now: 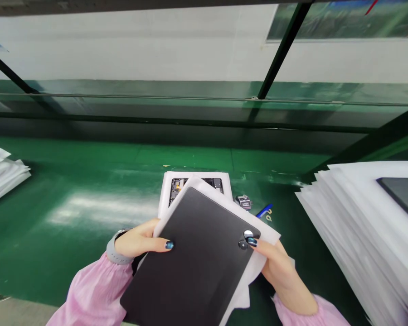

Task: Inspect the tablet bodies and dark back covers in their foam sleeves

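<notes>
A dark grey tablet back cover [197, 258] with camera holes lies on a white foam sheet [265, 233], and I hold both tilted above the green table. My left hand [141, 242] grips the left edge, thumb on top. My right hand [279, 267] grips the right edge beside the camera holes, thumb on the cover. Behind them an opened tablet [194, 184], its insides showing, rests on white foam on the table.
A tall stack of white foam sheets [360, 235] with a dark panel [403, 194] on top stands at the right. A smaller foam stack [2, 174] sits far left. A small metal part [244, 202] and a blue pen [264, 210] lie beside the opened tablet.
</notes>
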Tool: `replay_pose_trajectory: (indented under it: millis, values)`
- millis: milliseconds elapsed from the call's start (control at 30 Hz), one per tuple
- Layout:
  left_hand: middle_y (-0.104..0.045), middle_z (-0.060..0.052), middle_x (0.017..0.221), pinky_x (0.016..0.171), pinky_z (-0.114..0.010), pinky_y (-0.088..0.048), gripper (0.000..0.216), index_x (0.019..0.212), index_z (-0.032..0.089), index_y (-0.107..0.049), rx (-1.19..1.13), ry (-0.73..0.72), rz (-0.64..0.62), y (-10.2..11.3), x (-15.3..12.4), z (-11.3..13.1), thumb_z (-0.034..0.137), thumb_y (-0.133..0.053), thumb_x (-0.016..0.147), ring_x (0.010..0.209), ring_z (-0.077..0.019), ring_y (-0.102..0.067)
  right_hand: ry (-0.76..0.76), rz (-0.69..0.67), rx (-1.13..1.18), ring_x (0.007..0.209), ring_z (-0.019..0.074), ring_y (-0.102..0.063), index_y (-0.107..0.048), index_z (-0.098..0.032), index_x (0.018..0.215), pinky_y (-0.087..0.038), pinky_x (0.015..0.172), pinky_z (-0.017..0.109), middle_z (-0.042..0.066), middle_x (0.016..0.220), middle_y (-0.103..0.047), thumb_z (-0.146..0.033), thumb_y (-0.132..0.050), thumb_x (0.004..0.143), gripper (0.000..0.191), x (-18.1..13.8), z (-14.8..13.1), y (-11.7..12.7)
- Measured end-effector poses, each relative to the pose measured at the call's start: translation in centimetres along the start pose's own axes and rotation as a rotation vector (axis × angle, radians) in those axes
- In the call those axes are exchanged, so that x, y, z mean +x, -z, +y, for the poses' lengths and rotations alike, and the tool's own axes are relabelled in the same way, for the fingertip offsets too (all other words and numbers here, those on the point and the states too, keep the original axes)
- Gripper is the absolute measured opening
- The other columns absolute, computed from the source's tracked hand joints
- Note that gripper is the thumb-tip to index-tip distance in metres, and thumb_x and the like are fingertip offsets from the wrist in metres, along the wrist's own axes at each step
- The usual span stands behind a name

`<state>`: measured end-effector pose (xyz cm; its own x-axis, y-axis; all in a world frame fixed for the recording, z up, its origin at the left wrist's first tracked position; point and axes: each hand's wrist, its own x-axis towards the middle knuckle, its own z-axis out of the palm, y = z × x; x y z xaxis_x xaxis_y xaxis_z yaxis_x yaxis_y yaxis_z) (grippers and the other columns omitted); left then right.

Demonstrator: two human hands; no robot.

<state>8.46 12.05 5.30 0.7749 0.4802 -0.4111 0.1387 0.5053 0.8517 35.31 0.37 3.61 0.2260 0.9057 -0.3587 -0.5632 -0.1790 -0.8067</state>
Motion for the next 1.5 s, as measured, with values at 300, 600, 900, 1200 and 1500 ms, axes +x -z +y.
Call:
replay_pose_trajectory:
  millis: [300,600,900,1200,1500]
  values:
    - [-0.072,-0.004,0.079,0.062,-0.024,-0.049,0.034,0.091,0.013,-0.073,0.033,-0.036,0.017,0.9,0.3,-0.7,0.037,-0.080,0.068,0.068,-0.0163,-0.062,0.121,0.070,-0.143,0.070,0.0275,-0.066,-0.072,-0.021,0.085,-0.054,0.063,0.038,0.005,0.073,-0.070,-0.050,-0.073,0.074,0.031,1.8,0.0,-0.5]
    - [-0.073,-0.002,0.067,0.059,-0.023,-0.055,0.031,0.080,0.018,-0.077,-0.390,-0.211,0.269,0.3,1.1,-0.5,0.034,-0.088,0.056,0.062,-0.0171,-0.068,0.745,0.092,-0.363,0.055,0.0115,-0.044,-0.058,-0.029,0.100,-0.036,0.049,0.023,-0.002,0.082,-0.054,-0.029,-0.062,0.091,0.010,0.7,0.5,0.4]
    - [-0.075,-0.005,0.065,0.056,-0.024,-0.057,0.019,0.065,0.013,-0.076,-0.559,-0.147,0.440,0.3,1.4,-0.2,0.024,-0.085,0.051,0.058,-0.0180,-0.069,0.279,-0.518,-0.600,0.042,0.0092,-0.026,-0.061,-0.017,0.061,-0.023,0.046,0.026,-0.006,0.047,-0.031,-0.063,-0.064,0.080,0.050,0.8,-0.3,-0.2]
    - [-0.077,-0.010,0.093,0.085,-0.034,-0.054,0.035,0.095,0.012,-0.076,-0.472,-0.350,0.208,-0.5,2.7,-1.3,0.034,-0.081,0.068,0.092,-0.0271,-0.071,0.009,-0.295,-0.442,0.040,0.0057,-0.022,-0.073,-0.017,0.075,-0.024,0.040,0.020,-0.006,0.048,-0.037,-0.055,-0.074,0.075,0.038,1.8,-1.9,0.8]
    - [-0.057,-0.011,0.138,0.115,-0.042,-0.030,0.045,0.119,0.017,-0.066,-0.172,-0.533,0.101,-1.2,3.2,-1.7,0.042,-0.067,0.083,0.133,-0.0303,-0.046,0.101,-0.211,-0.002,0.092,0.0267,-0.066,-0.067,-0.036,0.117,-0.050,0.087,0.045,0.007,0.113,-0.069,-0.039,-0.070,0.082,0.036,1.2,-1.4,0.3]
